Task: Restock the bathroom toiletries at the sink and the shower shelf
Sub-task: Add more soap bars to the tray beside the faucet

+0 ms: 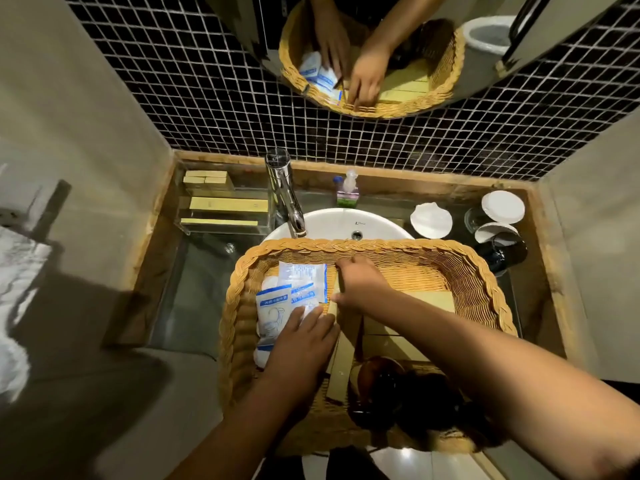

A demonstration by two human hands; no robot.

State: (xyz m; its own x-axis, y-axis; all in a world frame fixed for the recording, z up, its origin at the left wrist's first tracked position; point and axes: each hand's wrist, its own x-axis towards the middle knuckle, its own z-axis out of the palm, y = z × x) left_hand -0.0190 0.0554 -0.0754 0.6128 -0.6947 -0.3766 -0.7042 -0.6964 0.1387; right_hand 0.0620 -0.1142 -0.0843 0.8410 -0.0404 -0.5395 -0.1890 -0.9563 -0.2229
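Observation:
A large wicker basket (pixel 478 271) sits over the white sink (pixel 346 221). Inside lie blue-and-white plastic packets (pixel 301 278) at the left, tan toiletry boxes (pixel 433 301) in the middle, and dark bottles (pixel 398 386) at the near side. My right hand (pixel 360 282) reaches into the basket and grips a narrow tan box (pixel 333 308) by its far end. My left hand (pixel 298 337) lies with straight fingers on the packets beside that box.
A clear acrylic organiser (pixel 221 206) with tan boxes stands left of the chrome tap (pixel 285 192). A soap pump bottle (pixel 348 190) stands behind the sink. Covered cups (pixel 502 206), a white dish (pixel 431 220) and a dark kettle (pixel 502 252) stand at the right. A mirror (pixel 381 46) hangs above.

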